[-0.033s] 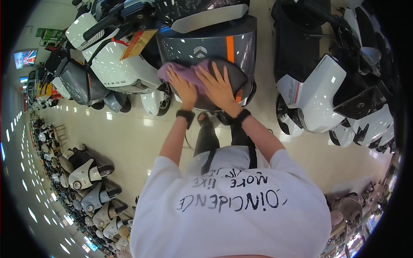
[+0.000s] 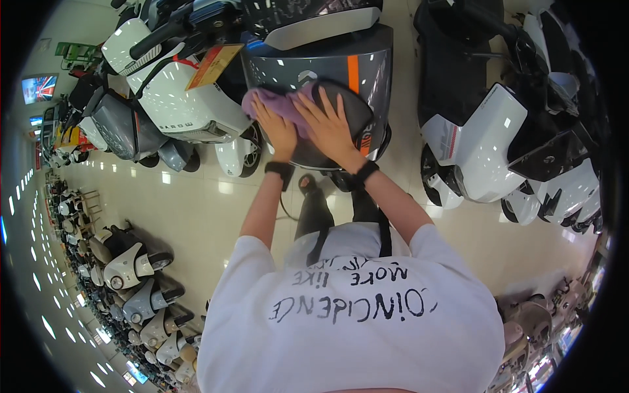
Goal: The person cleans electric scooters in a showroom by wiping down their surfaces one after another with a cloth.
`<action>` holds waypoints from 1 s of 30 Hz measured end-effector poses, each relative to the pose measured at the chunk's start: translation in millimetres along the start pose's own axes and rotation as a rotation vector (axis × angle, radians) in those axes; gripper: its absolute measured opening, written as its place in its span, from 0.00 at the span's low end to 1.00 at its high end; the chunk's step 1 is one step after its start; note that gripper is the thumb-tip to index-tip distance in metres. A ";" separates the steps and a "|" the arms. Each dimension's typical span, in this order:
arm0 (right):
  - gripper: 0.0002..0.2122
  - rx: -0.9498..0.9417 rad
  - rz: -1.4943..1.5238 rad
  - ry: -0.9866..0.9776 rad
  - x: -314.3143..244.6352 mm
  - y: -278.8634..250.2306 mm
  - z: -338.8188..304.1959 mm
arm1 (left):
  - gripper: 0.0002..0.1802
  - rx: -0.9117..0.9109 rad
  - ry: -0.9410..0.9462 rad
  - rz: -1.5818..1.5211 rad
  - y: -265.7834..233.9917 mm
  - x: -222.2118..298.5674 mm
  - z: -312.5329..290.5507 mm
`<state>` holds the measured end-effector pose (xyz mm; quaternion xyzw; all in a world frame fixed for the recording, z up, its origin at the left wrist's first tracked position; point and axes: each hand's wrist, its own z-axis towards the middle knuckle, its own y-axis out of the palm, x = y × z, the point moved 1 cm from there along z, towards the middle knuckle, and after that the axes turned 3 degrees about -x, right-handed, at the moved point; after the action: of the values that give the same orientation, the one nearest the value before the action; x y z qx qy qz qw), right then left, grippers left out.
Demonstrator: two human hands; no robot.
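Note:
A purple cloth (image 2: pixel 286 105) lies bunched on the front of a dark grey scooter (image 2: pixel 331 65) with an orange stripe. My left hand (image 2: pixel 278 136) rests flat on the cloth's left part, fingers stretched out toward the scooter. Beside it, my right hand (image 2: pixel 333 131) is spread over the cloth's right part, some of its fingers reaching onto the dark glossy front panel (image 2: pixel 356 110). Both palms press down rather than grip. What lies under the hands is hidden.
Close on the left stands a white scooter (image 2: pixel 170 98) with a yellow-orange card (image 2: pixel 213 67) hanging from it. A white and black scooter (image 2: pixel 485 150) stands to the right across a strip of tiled floor (image 2: pixel 190 209). More scooters (image 2: pixel 134 265) line the lower left.
Both hands have shifted very slightly left with the cloth. The fingers of my right hand sit a little farther left on the panel.

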<state>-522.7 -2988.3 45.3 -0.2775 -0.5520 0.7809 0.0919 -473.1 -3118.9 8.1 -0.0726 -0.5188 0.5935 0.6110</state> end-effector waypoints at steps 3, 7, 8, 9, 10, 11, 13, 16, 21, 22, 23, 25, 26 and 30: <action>0.30 0.104 -0.075 0.021 -10.3 0.2 20.3 | 0.30 0.000 0.052 -0.118 -9.2 -12.8 20.4; 0.30 0.060 -0.073 0.033 -6.5 34.1 -13.0 | 0.29 -0.162 0.011 0.083 -6.6 -10.0 -15.2; 0.29 -0.029 -0.107 0.033 -5.6 45.7 -31.3 | 0.29 -0.236 -0.069 0.080 -6.4 -7.1 -31.6; 0.28 -0.111 -0.133 0.025 -7.5 57.4 -45.4 | 0.26 -0.212 -0.032 0.134 -0.4 -19.5 -54.8; 0.27 -0.177 -0.152 0.012 -12.1 68.1 -59.7 | 0.24 -0.186 0.001 0.183 6.8 -36.2 -80.2; 0.26 -0.247 -0.172 0.007 -15.3 76.6 -76.3 | 0.21 -0.370 -0.211 0.028 7.8 -42.5 -99.6; 0.24 -0.286 -0.194 -0.017 -26.0 81.6 -95.1 | 0.17 -0.581 -0.376 -0.275 14.6 -73.1 -150.0; 0.20 -0.420 -0.164 -0.030 -35.4 97.4 -107.2 | 0.15 -0.748 -0.275 -0.369 21.6 -109.1 -190.4; 0.15 -0.887 0.384 0.432 -49.5 125.8 -107.1 | 0.15 -1.014 -0.220 -0.235 -13.6 -138.4 -182.8; 0.15 -0.879 0.380 0.411 -57.0 134.4 -99.5 | 0.15 -0.908 -0.198 -0.267 -14.4 -160.8 -193.5; 0.15 -0.824 0.383 0.314 -60.9 144.7 -93.8 | 0.15 -0.809 -0.170 -0.306 -21.9 -170.4 -195.4; 0.15 -0.766 0.386 0.215 -67.3 159.8 -81.8 | 0.16 -0.768 -0.261 -0.283 -47.4 -188.9 -197.7; 0.15 -0.740 0.366 0.156 -76.6 162.8 -66.8 | 0.16 -0.769 -0.387 -0.303 -65.6 -198.6 -194.7; 0.16 -0.715 0.334 0.022 -115.7 171.2 -21.3 | 0.16 -0.620 -0.631 -0.277 -99.8 -228.8 -195.3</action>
<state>-387.5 -3087.1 -77.7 -0.3864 -0.7353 0.5406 -0.1332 -212.1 -3227.5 -135.0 0.0021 -0.8372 0.3163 0.4462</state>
